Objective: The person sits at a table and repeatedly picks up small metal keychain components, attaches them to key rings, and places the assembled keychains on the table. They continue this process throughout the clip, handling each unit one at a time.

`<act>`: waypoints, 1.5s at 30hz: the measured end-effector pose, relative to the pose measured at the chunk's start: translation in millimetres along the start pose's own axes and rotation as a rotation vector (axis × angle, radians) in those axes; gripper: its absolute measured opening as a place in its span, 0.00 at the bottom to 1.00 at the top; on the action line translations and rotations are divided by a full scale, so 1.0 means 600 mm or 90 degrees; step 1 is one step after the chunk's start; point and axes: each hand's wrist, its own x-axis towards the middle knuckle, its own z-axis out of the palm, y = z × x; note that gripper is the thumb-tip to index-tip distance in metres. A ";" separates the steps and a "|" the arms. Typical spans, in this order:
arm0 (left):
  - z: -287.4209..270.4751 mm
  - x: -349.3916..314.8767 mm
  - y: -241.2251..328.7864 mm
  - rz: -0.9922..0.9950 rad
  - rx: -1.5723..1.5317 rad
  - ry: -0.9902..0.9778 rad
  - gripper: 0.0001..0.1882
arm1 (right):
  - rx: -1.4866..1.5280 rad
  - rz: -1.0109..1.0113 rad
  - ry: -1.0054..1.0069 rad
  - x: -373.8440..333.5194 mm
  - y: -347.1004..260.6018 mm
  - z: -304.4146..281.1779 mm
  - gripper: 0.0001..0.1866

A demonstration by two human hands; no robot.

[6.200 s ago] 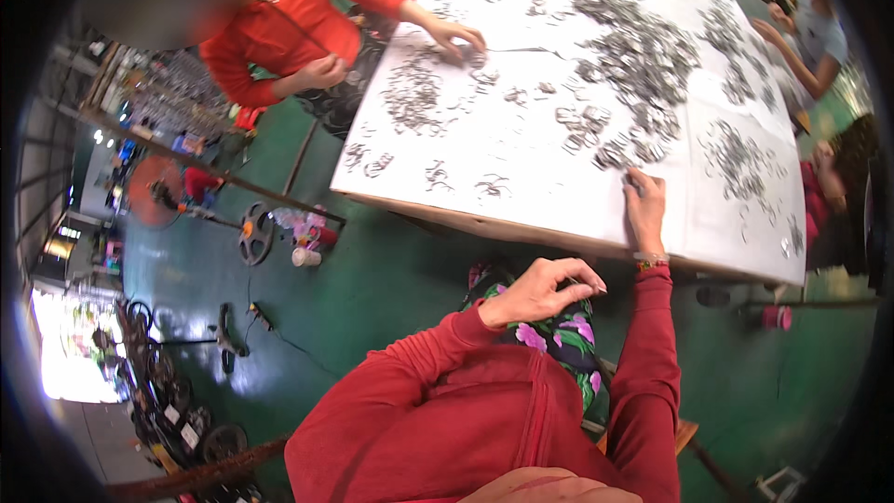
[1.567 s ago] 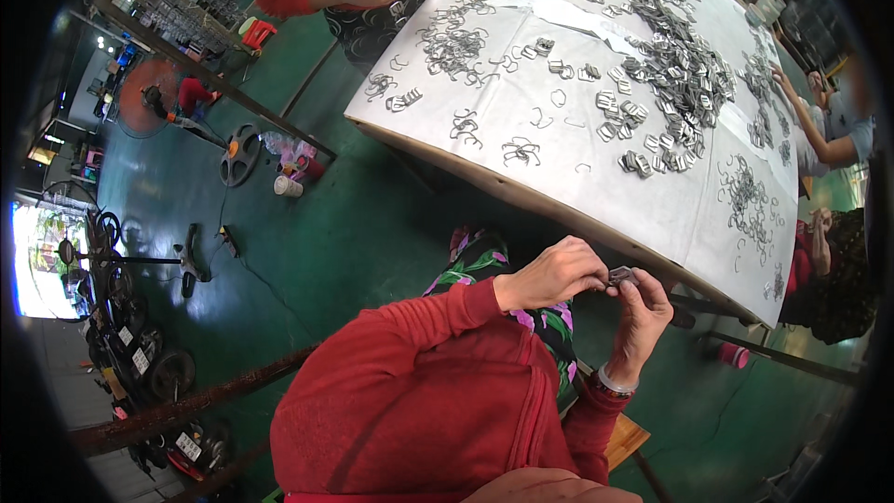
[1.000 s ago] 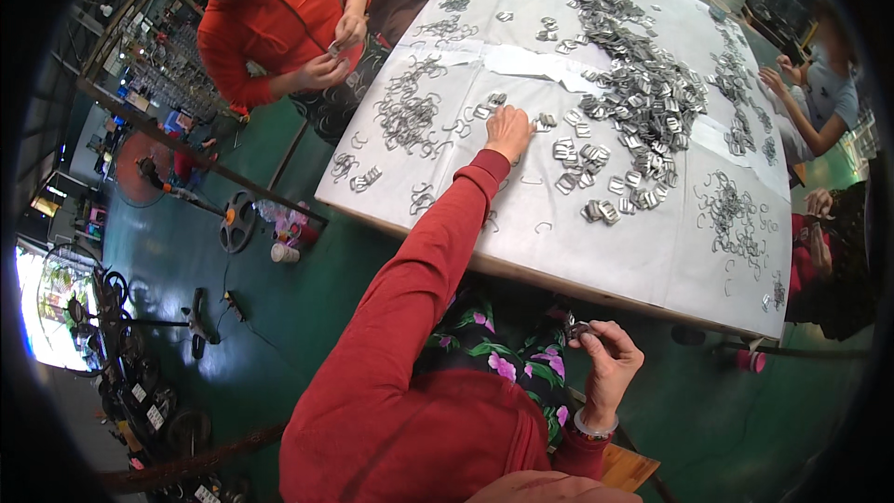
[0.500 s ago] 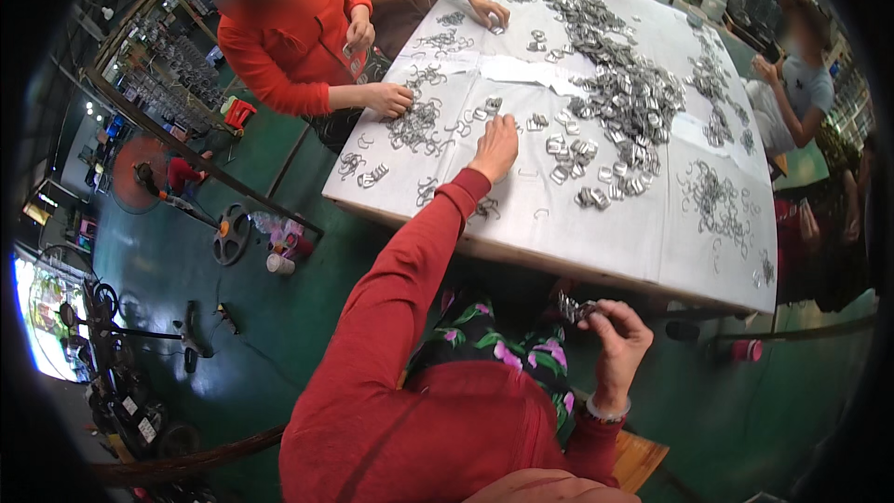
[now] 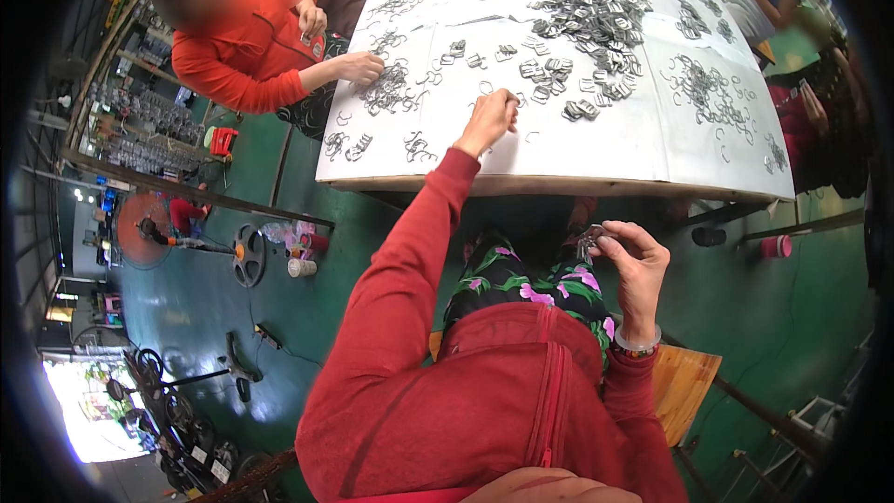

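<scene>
My left hand (image 5: 491, 121) is over the near part of the white-covered table (image 5: 596, 154), its fingers pressed together. What they hold, if anything, I cannot make out. A thin open metal ring (image 5: 486, 88) shows just beyond the fingertips. Short of the table edge, above my lap, my right hand (image 5: 641, 270) pinches a small bunch of shiny metal buckles (image 5: 589, 242) between thumb and fingers. Loose grey buckles (image 5: 548, 74) lie beyond my left hand, and a few curved metal rings (image 5: 417, 147) lie to its left.
A large heap of buckles (image 5: 596, 14) covers the table's far middle. More rings (image 5: 712, 98) are spread at the right. A person in a red-orange top (image 5: 247, 47) handles rings at the left side. Others sit around the table. A fan (image 5: 144, 231) stands on the green floor.
My left hand has drawn back toward the near table edge, away from a small group of buckles. My right hand keeps its bunch of buckles. The whole view has shifted.
</scene>
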 end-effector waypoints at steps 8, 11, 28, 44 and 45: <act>0.050 -0.203 0.148 -0.082 -0.430 -0.214 0.08 | 0.040 0.046 0.035 0.010 0.032 0.004 0.13; 0.068 -0.240 0.167 -0.128 -0.564 -0.220 0.08 | 0.043 0.042 0.022 0.017 0.050 -0.003 0.16; 0.153 -0.262 0.161 0.212 -0.379 -0.011 0.03 | 0.011 -0.047 -0.009 0.021 0.044 -0.016 0.08; 0.127 -0.261 0.158 0.204 -0.350 0.005 0.01 | -0.658 -0.327 -0.059 0.428 0.163 -0.017 0.17; 0.122 -0.260 0.155 0.206 -0.337 0.010 0.01 | -0.662 -0.287 -0.068 0.427 0.163 -0.017 0.18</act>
